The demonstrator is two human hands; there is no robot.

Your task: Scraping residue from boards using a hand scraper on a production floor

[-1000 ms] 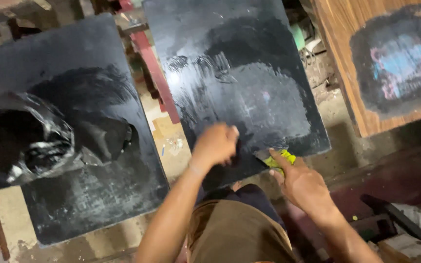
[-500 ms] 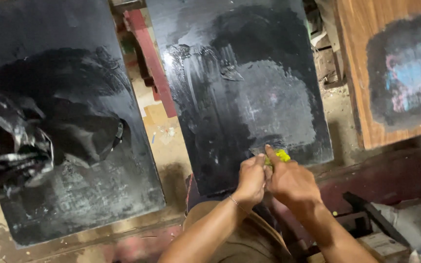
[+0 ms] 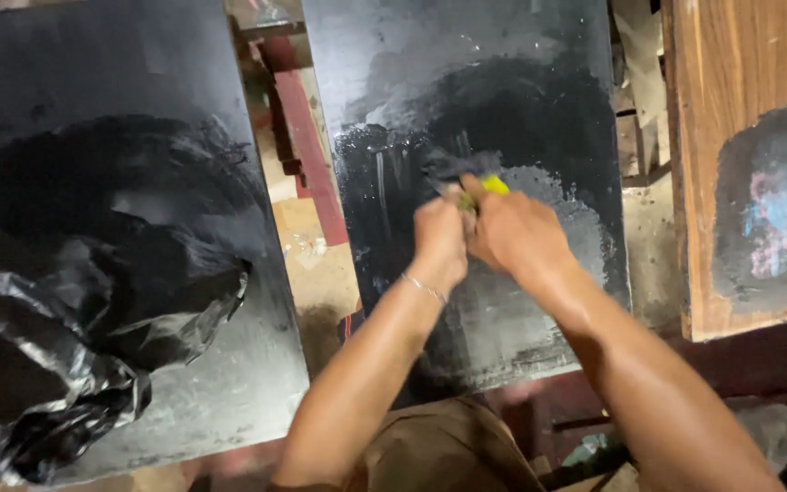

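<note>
Head view, looking down: your left hand (image 3: 437,239) and right hand (image 3: 514,232) meet over the middle black board (image 3: 503,109), knuckles touching, both closed around a small yellow-green object (image 3: 494,185) with a dark wad (image 3: 453,166) just ahead of it on the wet-looking paint; the fingers of each hand are curled and pressed together in a pinch on that object, though the fingertips themselves are turned away from you. Judged from its size, the object is light and rigid, and probably slick where paint has reached it; take it by the yellow end that shows, between thumb and forefinger, not by the dark end; the wad looks soft and limp. The board appears stiff and flat, its glossy patch likely slippery and easily marked. To your left lies a second black board (image 3: 66,82) bearing crumpled black plastic sheet (image 3: 93,364); to your right, a wooden board (image 3: 730,82) with a dark painted patch. Hidden or unclear: what the object is, most of its length, the join between it and the wad, and the supports beneath the boards; the wooden board is cut off at the frame edge.
</note>
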